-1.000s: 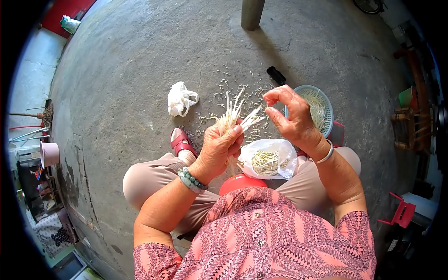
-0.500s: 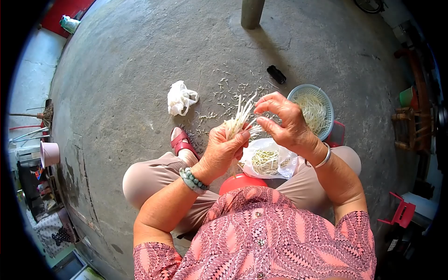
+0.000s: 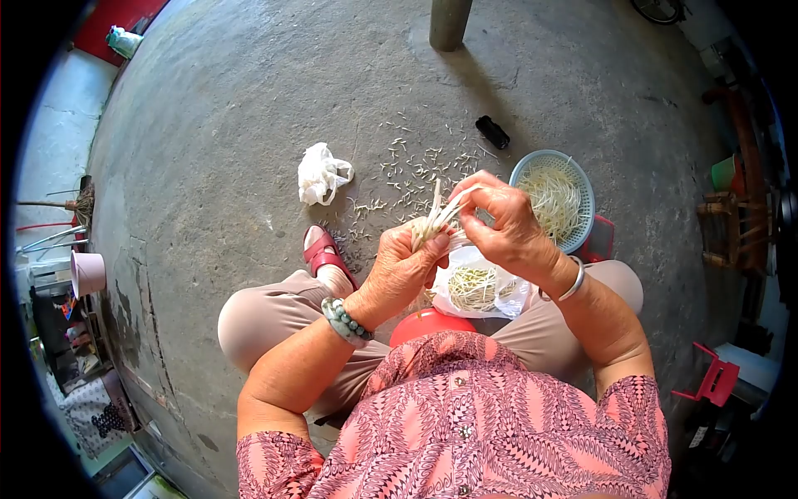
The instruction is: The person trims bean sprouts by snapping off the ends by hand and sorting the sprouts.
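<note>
A bunch of pale bean sprouts (image 3: 428,223) sticks up from my left hand (image 3: 400,264), whose thumb and fingers are closed round it. My right hand (image 3: 505,218) is beside the bunch, thumb and forefinger pinched on the tips of some sprouts. Below the hands, a white plastic bag (image 3: 517,298) lies open between my legs with more sprouts in it. Just beyond my right hand stands a light blue colander (image 3: 589,196) that holds a heap of whiter sprouts. Many short trimmed bits (image 3: 407,170) are scattered over the floor ahead.
A crumpled white bag (image 3: 322,175) lies on the concrete floor (image 3: 233,125) ahead to the left. Near the colander is a black object (image 3: 492,132). A grey post (image 3: 450,23) rises farther off. Something red (image 3: 432,323) shows beneath the bag, and a red stool (image 3: 708,376) stands at right.
My right hand has come slightly lower, and its fingers have closed onto the sprout tips. My left hand stays nearly in place with the bunch.
</note>
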### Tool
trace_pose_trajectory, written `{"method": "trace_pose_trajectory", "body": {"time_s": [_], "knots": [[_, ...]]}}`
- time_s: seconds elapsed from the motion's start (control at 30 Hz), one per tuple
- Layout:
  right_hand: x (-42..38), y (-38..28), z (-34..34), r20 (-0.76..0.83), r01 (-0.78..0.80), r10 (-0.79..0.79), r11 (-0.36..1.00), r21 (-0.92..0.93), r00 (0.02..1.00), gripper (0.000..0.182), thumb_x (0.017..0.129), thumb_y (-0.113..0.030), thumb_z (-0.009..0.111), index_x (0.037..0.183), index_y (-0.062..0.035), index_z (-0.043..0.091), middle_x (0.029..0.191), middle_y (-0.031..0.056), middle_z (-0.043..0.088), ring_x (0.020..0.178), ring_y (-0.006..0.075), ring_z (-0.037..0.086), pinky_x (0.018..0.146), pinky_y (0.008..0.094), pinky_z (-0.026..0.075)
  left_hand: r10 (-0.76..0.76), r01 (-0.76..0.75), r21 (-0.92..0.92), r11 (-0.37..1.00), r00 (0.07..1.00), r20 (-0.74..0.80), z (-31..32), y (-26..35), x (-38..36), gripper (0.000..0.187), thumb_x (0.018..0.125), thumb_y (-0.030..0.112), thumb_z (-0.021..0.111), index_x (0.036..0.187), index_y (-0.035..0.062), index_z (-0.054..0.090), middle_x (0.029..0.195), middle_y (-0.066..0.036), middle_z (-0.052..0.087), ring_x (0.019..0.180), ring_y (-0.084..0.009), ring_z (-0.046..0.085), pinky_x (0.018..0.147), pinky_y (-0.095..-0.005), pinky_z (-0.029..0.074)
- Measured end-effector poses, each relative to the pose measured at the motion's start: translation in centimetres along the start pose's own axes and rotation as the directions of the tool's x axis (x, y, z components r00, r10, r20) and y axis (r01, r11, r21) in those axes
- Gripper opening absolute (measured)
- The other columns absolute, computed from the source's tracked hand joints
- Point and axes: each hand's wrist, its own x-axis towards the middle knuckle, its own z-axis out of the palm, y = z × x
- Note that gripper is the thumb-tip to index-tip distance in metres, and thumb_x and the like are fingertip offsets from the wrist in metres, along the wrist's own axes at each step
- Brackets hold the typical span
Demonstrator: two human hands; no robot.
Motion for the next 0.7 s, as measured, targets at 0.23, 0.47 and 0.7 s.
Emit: {"method": "trace_pose_trajectory", "body": {"time_s": [0.23, 0.47, 0.7], "knots": [[0.3, 0.1, -0.6, 0.022, -0.100, 0.097, 0.978, 0.184, 0.995, 0.008, 0.078, -0.004, 0.064, 0.083, 0.0011, 0.061, 0.096, 0.0137, 0.065, 0.090, 0.0250, 0.065, 0.080, 0.0326, 0.049, -0.031, 0.031, -0.011, 0.999, 1.000, 0.000, -0.2, 0.0, -0.1, 0.021, 0.094, 0.025, 0.059, 0.101, 0.0058, 0.061, 0.072, 0.001, 0.058, 0.051, -0.0014, 0.044, 0.044, -0.0182, 0.037], [0.2, 0.0, -0.5, 0.027, -0.133, 0.131, 0.967, 0.215, 0.991, 0.010, 0.077, -0.005, 0.066, 0.084, 0.0003, 0.062, 0.094, 0.0127, 0.064, 0.087, 0.0238, 0.064, 0.079, 0.0333, 0.049, -0.022, 0.022, 0.018, 1.000, 1.000, 0.010, -0.2, -0.4, 0.0, 0.020, 0.094, 0.024, 0.058, 0.100, 0.0052, 0.062, 0.072, 0.000, 0.058, 0.050, -0.0017, 0.045, 0.044, -0.0186, 0.038], [0.5, 0.5, -0.6, -0.163, 0.107, -0.171, 0.933, -0.343, 0.972, 0.006, 0.075, -0.002, 0.063, 0.079, -0.0021, 0.058, 0.089, 0.0107, 0.059, 0.083, 0.0299, 0.058, 0.079, 0.0404, 0.044, -0.099, 0.100, -0.113, 0.989, 0.995, 0.017, -0.2, 0.1, -0.2, 0.020, 0.095, 0.024, 0.057, 0.105, 0.0073, 0.061, 0.071, 0.003, 0.054, 0.049, -0.0005, 0.037, 0.044, -0.0178, 0.033]]}}
